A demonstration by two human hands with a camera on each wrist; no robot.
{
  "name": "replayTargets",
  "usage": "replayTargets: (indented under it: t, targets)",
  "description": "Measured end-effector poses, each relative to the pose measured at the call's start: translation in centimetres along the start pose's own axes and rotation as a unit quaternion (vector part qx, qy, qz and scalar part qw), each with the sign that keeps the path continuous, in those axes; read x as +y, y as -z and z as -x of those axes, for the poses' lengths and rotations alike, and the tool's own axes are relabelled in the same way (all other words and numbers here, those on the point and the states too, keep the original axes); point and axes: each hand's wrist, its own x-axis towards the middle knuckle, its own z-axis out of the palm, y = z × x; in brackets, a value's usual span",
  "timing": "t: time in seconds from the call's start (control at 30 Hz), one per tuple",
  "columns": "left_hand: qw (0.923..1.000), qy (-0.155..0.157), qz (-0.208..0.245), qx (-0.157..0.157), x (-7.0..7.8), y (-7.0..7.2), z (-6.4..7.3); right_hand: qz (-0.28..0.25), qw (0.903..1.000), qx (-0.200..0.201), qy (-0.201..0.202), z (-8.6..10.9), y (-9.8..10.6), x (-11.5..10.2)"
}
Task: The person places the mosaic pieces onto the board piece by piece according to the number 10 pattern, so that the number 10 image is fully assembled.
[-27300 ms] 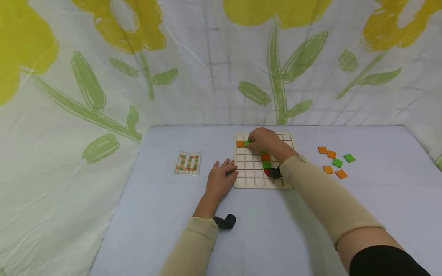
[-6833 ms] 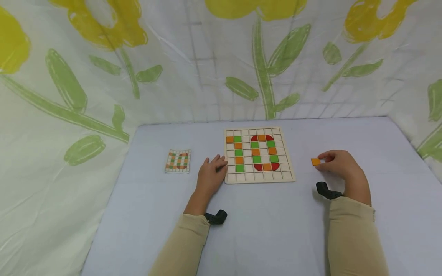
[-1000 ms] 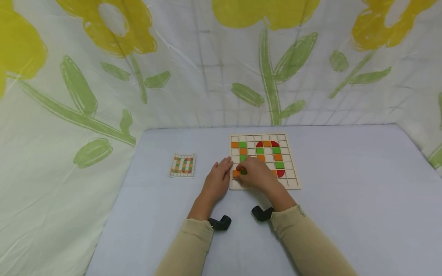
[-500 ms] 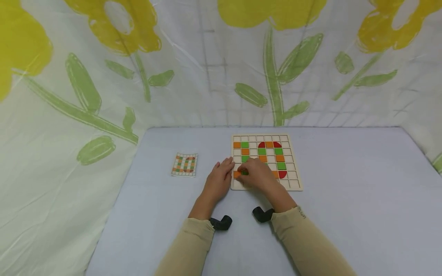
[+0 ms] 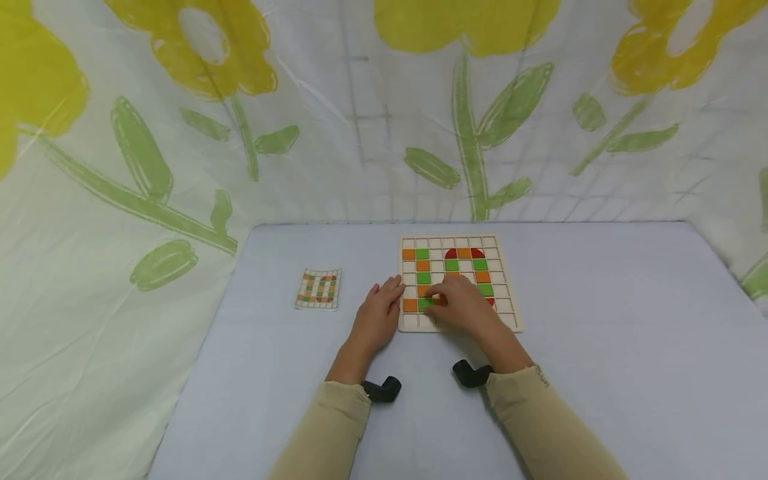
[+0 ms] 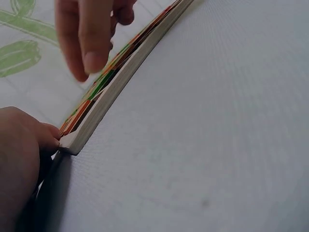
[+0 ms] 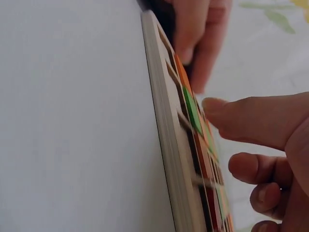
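Observation:
A wooden grid board [image 5: 441, 325] lies on the table, with orange, green and red tiles forming a "1" and a "0". My left hand [image 5: 375, 317] rests flat, its fingertips touching the board's left edge. Over the lower part of the board, my right hand [image 5: 465, 305] has its thumb and forefinger apart beside a green tile [image 5: 425, 304]. Left of that lies an orange tile [image 5: 410, 305] in its square. In the right wrist view, the right thumb [image 7: 260, 116] is close to the green tile [image 7: 192, 111]; I see nothing pinched. Part of the "0" is hidden under this hand.
A small pattern card [image 5: 318, 289] with the same coloured design lies left of the board. Behind the white-covered table [image 5: 600, 347] hangs a curtain [image 5: 336, 147] printed with yellow flowers. Black wrist cameras [image 5: 384, 389] sit near each cuff.
The loose tiles at the right have gone from the table and the board's figures have filled out. My right hand let go of the lower-left orange tile and shifted slightly right. The left hand stays.

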Motion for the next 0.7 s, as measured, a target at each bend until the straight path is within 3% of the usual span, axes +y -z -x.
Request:
replayTargets:
  t: [0.23, 0.4, 0.57, 0.7]
  targets:
    - [0.9999, 0.016, 0.004, 0.004, -0.3, -0.1, -0.1, 0.007, 0.9964, 0.084, 0.002, 2.5, 1.7, 4.1]
    - [0.9993, 0.028, 0.024, 0.008, -0.5, -0.5, -0.1, 0.024, 0.9910, 0.128, -0.031, 5.1, 3.3, 7.3]
    - [0.9974, 0.036, 0.045, 0.043, -1.2, -0.1, 0.2, 0.040, 0.9869, 0.139, -0.071, 7.0, 3.8, 9.9]
    - [0.9973, 0.043, 0.017, 0.056, -1.9, 0.7, 0.4, 0.040, 0.9876, 0.120, -0.092, 7.6, 3.9, 10.8]
